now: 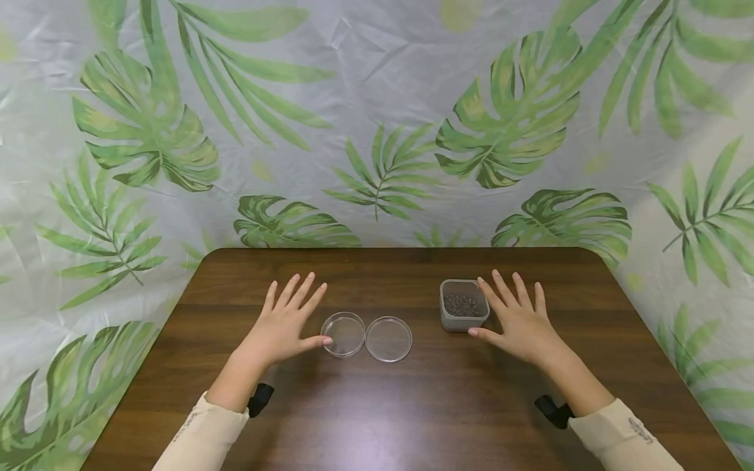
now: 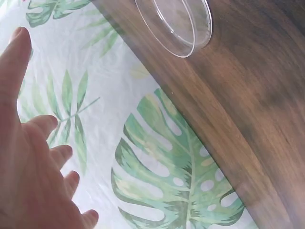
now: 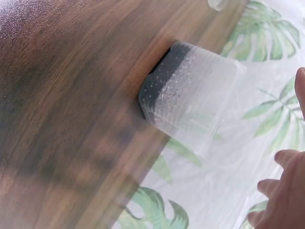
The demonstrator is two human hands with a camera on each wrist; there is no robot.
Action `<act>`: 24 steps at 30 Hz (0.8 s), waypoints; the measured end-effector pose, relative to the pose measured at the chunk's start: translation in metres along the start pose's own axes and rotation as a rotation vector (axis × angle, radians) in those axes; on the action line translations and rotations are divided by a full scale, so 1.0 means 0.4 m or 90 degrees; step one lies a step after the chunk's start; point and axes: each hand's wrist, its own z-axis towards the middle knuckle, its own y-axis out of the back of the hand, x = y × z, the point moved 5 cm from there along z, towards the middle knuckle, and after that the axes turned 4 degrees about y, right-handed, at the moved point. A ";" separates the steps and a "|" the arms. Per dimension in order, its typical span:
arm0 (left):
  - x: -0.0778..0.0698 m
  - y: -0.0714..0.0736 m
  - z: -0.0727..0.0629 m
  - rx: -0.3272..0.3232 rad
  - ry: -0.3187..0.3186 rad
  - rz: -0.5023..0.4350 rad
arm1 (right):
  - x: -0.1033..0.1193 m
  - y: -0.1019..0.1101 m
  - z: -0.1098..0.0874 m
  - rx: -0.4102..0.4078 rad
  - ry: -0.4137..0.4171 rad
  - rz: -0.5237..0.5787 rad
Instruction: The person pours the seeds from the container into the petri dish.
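Two round clear petri dish halves lie side by side on the table, the left one (image 1: 344, 335) close against the right one (image 1: 389, 340). My left hand (image 1: 279, 330) is spread with straight fingers left of them. Its thumb tip overlaps the left dish's rim in the head view; the left wrist view (image 2: 24, 167) shows the hand apart from the dishes. A squarish translucent plastic container (image 1: 463, 324) holds dark, soil-like granules (image 1: 461, 305). Just right of it, my right hand (image 1: 525, 330) spreads its fingers, gripping nothing. The right wrist view shows a gap between hand and container (image 3: 200, 90).
A dark brown wooden table (image 1: 377, 405) with rounded far corners carries everything. Behind it and at its sides hangs a pale curtain (image 1: 389, 85) printed with green leaves. Black straps (image 1: 260, 399) circle both wrists below cream sleeves (image 1: 203, 432).
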 end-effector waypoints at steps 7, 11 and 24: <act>0.002 -0.009 0.000 -0.032 -0.025 -0.006 | -0.002 0.000 0.008 -0.031 0.013 0.022; 0.002 -0.013 -0.001 -0.071 -0.041 -0.014 | -0.009 -0.001 0.017 -0.061 0.026 0.036; 0.008 -0.051 -0.013 -0.128 -0.035 -0.066 | -0.032 -0.019 0.042 -0.147 0.061 0.136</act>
